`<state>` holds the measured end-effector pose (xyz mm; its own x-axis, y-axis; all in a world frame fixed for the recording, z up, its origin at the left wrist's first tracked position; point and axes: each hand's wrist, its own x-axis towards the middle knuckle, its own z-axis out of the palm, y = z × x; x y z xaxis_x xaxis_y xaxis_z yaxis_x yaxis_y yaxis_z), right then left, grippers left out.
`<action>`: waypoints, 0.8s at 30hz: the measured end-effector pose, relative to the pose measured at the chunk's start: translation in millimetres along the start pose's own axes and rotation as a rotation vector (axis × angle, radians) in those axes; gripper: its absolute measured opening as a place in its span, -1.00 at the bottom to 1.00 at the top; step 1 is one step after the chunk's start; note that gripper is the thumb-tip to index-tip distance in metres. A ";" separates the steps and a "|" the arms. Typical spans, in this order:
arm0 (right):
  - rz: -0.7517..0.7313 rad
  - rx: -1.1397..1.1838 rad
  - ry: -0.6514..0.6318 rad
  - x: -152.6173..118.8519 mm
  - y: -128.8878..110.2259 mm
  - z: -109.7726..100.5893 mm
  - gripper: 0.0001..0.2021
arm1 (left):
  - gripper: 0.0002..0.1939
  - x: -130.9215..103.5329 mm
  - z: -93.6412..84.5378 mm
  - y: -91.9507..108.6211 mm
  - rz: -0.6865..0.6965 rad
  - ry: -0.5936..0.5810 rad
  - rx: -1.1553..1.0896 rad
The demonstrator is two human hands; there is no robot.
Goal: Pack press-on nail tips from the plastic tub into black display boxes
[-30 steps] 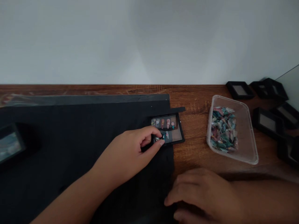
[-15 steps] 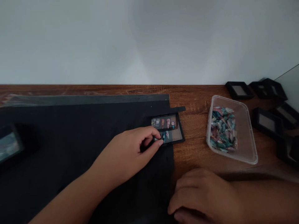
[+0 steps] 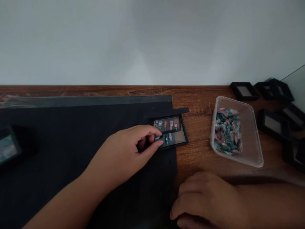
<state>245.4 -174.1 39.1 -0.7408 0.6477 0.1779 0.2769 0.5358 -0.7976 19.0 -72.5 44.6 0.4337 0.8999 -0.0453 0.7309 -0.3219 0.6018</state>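
My left hand [image 3: 133, 151] reaches over the near left part of a shallow black-framed box [image 3: 187, 140]. Its thumb and forefinger are closed around a small dark press-on nail [image 3: 157, 138] at the box's lower row. Beside the fingertips lie a teal press-on nail [image 3: 166, 139] and a pale one [image 3: 170, 136]. The upper row holds several decorated nails, among them a pink one [image 3: 171, 125]. My hand hides the box's left corner. Curled and palm down, my right hand [image 3: 205, 197] rests near the front of the table; its fingertips are tucked out of sight.
A clear plastic tub [image 3: 252, 140] with many loose press-on nails stands on the wooden table [image 3: 195, 124]. Several black frame boxes [image 3: 273, 123] sit at the far right. A black mat [image 3: 71, 140] covers the left side, with another windowed box [image 3: 9, 144] on it.
My left hand has drawn slightly back to the left, showing more of the teal nail and the dark nail at the fingertips. My right hand has barely moved.
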 end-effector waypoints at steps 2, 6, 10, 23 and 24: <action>-0.005 -0.012 -0.009 -0.4 -0.1 0.0 -0.80 | -0.72 -0.4 -1.6 0.2 0.001 0.014 0.009; 0.010 -0.043 -0.063 -1.7 1.2 0.7 -0.80 | -0.72 -2.9 -2.6 3.2 -0.002 0.049 0.025; 0.015 -0.044 -0.086 -2.2 2.6 1.3 -0.80 | -0.74 -6.0 -2.6 7.2 0.002 0.063 0.029; 0.008 -0.059 -0.068 -3.1 2.3 3.1 -0.83 | -0.69 -6.1 -1.2 1.5 -0.003 0.123 0.088; 0.008 -0.060 -0.082 -3.4 2.4 3.2 -0.83 | -0.69 -5.9 -2.1 1.6 -0.011 0.122 0.087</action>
<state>246.7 -176.7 34.7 -0.7855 0.6069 0.1215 0.3174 0.5635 -0.7627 16.5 -77.7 47.4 0.3620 0.9309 0.0492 0.7805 -0.3315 0.5300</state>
